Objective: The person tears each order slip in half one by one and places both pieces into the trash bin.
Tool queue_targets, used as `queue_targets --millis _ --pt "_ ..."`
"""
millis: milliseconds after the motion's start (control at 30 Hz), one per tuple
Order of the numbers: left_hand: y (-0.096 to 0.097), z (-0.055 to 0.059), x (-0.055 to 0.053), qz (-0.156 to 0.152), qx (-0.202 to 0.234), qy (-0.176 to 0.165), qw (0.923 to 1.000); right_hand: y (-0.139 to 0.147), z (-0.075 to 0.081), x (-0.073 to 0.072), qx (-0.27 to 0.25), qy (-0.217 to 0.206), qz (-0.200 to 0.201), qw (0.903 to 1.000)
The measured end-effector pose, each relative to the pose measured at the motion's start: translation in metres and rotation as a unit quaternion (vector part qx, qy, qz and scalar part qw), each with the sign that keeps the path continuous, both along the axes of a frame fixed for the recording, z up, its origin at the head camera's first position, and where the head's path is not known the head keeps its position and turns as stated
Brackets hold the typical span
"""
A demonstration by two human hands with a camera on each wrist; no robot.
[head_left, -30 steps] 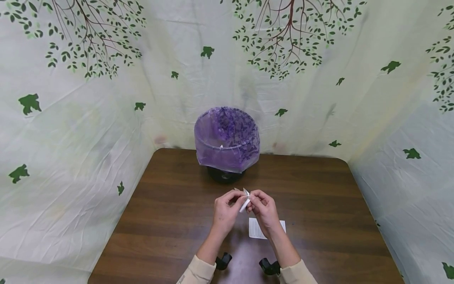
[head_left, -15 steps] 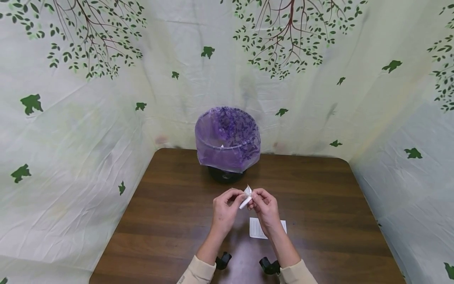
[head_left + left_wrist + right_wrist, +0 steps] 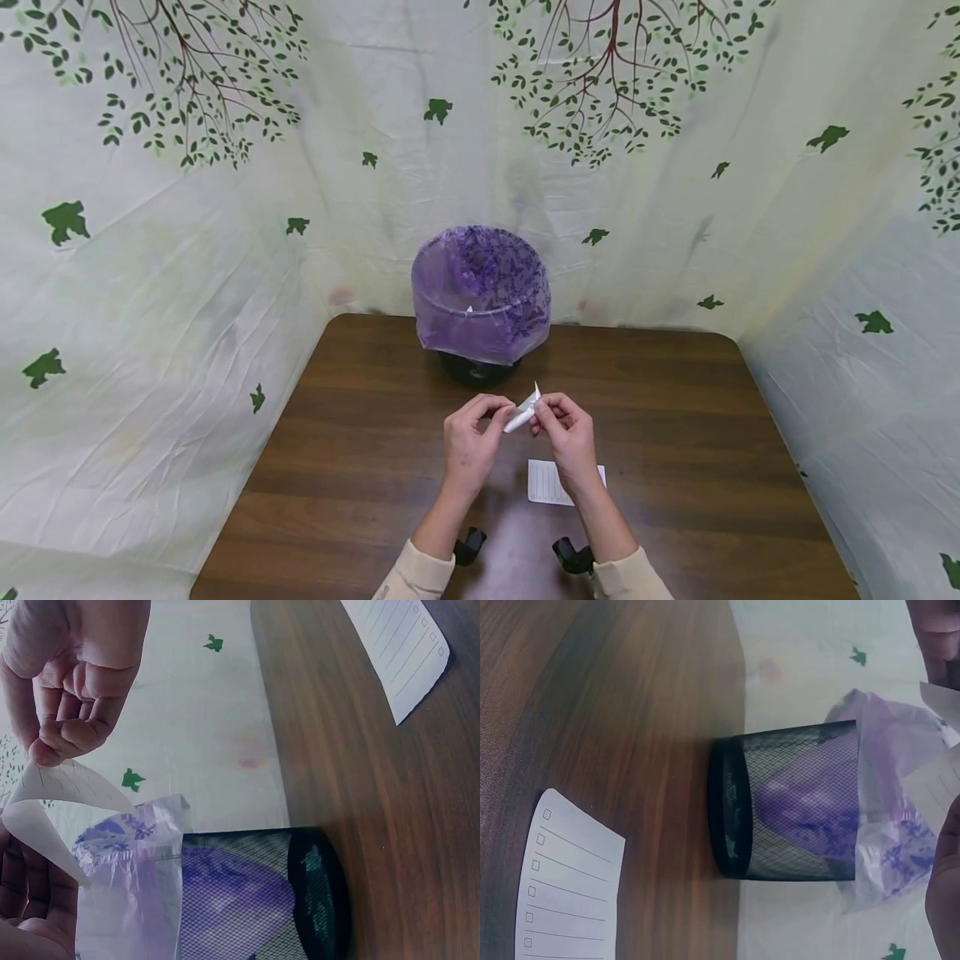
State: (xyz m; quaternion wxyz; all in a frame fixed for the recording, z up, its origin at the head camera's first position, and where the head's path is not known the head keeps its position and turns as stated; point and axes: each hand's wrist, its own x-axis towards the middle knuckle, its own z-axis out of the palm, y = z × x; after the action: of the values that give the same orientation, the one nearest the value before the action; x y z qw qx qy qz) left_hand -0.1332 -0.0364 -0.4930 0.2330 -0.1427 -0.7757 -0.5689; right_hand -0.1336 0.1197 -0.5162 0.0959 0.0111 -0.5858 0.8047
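A small piece of white lined paper (image 3: 521, 417) is stretched between my two hands above the middle of the table. My left hand (image 3: 468, 450) pinches its left end with thumb and forefinger. At the other end, the thumb and fingertips of my right hand (image 3: 570, 442) grip it, with a pointed corner sticking up beside them. The left wrist view shows the paper (image 3: 39, 829) bent into two flaps, ruled lines on the upper one. In the right wrist view, only part of the paper (image 3: 934, 784) shows at the right edge.
A black mesh bin (image 3: 802, 802) with a purple bag (image 3: 480, 333) over its rim stands at the table's back edge, a white scrap inside. Lined paper with checkboxes (image 3: 546, 483) lies on the brown table (image 3: 337, 467) under my right forearm. Leaf-print curtains surround the table.
My hands have drawn slightly apart, left hand leftward and right hand rightward. The paper between them has turned and now lies flatter, its pointed corner shifted to the right.
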Motion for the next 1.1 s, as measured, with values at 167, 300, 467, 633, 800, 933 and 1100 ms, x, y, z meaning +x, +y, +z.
queue_targets --millis 167,300,467,633,800,933,1100 --pt "-0.0023 0.0015 0.0007 0.003 0.001 0.001 1.0000 0.0006 0.0011 -0.0001 0.015 0.002 -0.012 0.9998" --pt "-0.0031 0.0017 0.0014 0.003 0.001 0.006 1.0000 0.0015 0.0008 -0.0005 0.018 -0.001 -0.017 0.9997" --pt "-0.0031 0.0027 0.0021 0.005 0.003 0.008 1.0000 0.0026 -0.0004 -0.0012 0.021 0.000 -0.020 0.9996" --pt "-0.0034 0.0033 0.0025 0.005 0.003 0.018 0.9998 0.0032 -0.0003 -0.0011 0.025 0.003 -0.023 0.9994" --pt "-0.0041 0.0046 0.0029 0.003 0.001 0.026 0.9997 0.0032 -0.0006 -0.0016 0.026 0.004 -0.026 0.9993" --pt "-0.0048 0.0056 0.0031 -0.001 0.000 0.022 0.9998 0.0033 -0.0016 -0.0029 0.029 0.002 -0.035 0.9990" --pt "-0.0050 0.0048 0.0030 -0.009 -0.002 0.025 0.9996 0.0039 -0.0028 -0.0039 0.036 -0.006 -0.044 0.9984"
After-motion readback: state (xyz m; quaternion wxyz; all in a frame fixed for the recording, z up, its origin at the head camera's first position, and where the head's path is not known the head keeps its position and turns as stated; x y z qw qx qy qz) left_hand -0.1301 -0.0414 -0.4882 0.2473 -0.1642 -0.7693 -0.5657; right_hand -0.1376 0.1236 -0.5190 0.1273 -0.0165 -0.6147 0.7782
